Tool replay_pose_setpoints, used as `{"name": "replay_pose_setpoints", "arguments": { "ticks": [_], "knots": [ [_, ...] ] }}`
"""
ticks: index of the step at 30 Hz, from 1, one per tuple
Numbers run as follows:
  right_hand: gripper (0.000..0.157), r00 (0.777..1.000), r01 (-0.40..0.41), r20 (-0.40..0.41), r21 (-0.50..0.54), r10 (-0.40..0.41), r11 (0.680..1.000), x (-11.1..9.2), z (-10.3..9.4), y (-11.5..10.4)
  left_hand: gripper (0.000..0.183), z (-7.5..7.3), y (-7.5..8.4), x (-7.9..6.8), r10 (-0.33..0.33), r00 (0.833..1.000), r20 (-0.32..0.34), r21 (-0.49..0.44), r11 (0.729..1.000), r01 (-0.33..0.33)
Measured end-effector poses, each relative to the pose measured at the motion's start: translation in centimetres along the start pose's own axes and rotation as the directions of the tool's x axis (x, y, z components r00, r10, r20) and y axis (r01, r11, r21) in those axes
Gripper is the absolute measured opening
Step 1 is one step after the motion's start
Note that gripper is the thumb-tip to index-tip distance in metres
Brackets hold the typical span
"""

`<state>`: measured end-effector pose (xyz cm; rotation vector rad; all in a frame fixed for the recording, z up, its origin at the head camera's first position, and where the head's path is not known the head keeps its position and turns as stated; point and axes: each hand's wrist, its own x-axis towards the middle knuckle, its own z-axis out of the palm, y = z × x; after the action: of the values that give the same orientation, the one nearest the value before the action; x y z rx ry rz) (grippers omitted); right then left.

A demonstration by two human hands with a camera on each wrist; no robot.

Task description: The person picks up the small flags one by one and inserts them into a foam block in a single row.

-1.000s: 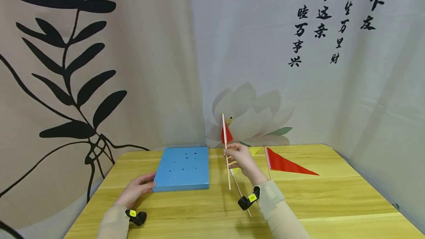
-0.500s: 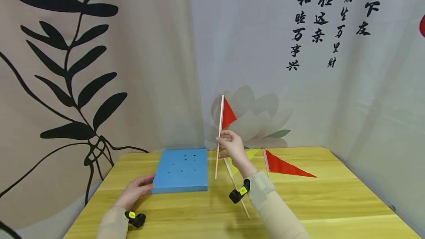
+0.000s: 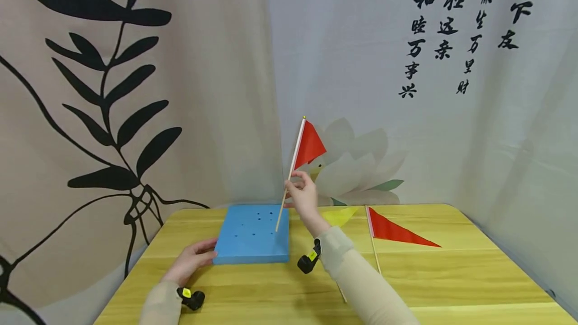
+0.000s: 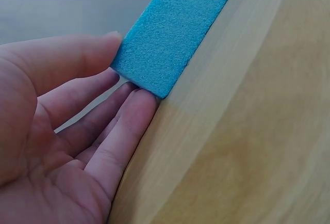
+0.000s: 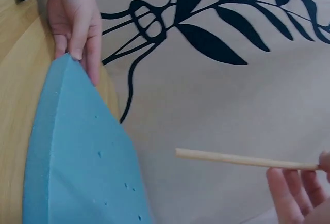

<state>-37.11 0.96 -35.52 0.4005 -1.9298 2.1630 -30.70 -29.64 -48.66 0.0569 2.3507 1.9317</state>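
Observation:
My right hand (image 3: 303,195) pinches the wooden stick of a red triangular flag (image 3: 310,145) between thumb and fingers. The flag tilts, its cloth up high, and the stick's bare lower end (image 5: 193,155) overlaps the right part of a blue foam board (image 3: 253,249) in the head view. Small holes dot the board's top face. At the board's near left corner, my left hand (image 3: 193,260) holds the edge. The left wrist view has its thumb (image 4: 87,53) at the upper edge and the other fingers against the side below.
A second red pennant (image 3: 397,229) lies on the wooden table (image 3: 474,275) to the right. Between it and the board lies a yellow flag (image 3: 340,215), partly hidden by the right arm. A printed curtain (image 3: 217,89) hangs behind the table.
My right hand has moved up and left with the red flag, bringing the stick's lower end from beside the board to over it. The left hand stays at the board's corner.

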Motion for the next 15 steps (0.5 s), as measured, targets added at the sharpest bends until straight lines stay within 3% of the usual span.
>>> {"name": "replay_pose_setpoints", "arguments": {
  "ticks": [15],
  "knots": [
    [0.022, 0.988, 0.137, 0.067, 0.075, -0.142, 0.988, -0.8, 5.2, 0.3, 0.056, -0.2, -0.1, -0.2, 0.014, 1.000, 0.021, 0.012, 1.000, -0.014]
  ]
}}
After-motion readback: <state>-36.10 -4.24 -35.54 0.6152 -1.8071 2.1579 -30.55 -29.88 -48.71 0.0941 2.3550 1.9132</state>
